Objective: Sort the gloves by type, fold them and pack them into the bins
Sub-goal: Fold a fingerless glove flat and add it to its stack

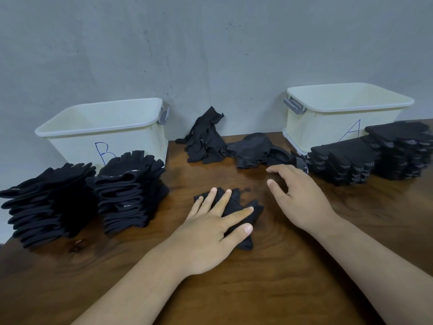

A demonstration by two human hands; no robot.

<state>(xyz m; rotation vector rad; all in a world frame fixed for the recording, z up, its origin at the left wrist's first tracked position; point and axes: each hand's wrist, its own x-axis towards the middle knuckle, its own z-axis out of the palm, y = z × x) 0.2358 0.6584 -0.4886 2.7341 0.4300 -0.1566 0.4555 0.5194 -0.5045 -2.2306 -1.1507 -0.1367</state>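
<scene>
Pressing a black glove point(237, 199) flat against the wooden table point(257, 289) with the left hand point(210, 224), near the middle of the tabletop, fingers straight and spread across the fabric, thumb at its near edge. Holding the right hand point(297, 195) just to the right of that glove, apart from it, fingers loosely curved and fanned, gripping nothing; cannot tell whether the fingertips touch the wood. Beyond both hands, a loose heap of black gloves point(206, 141) at the back of the table, partly leaning on the grey wall point(210, 43), with more crumpled ones trailing right from it. Flanked at far left by two stacks of plain folded gloves point(126, 191), side by side, just in front of the cream bin marked B point(105, 127). Flanked at far right by two stacks of dotted folded gloves point(342, 163), set in front of the cream bin marked A point(346, 106). Open-topped, against the wall, well apart, with a grey handle on each inner end.
</scene>
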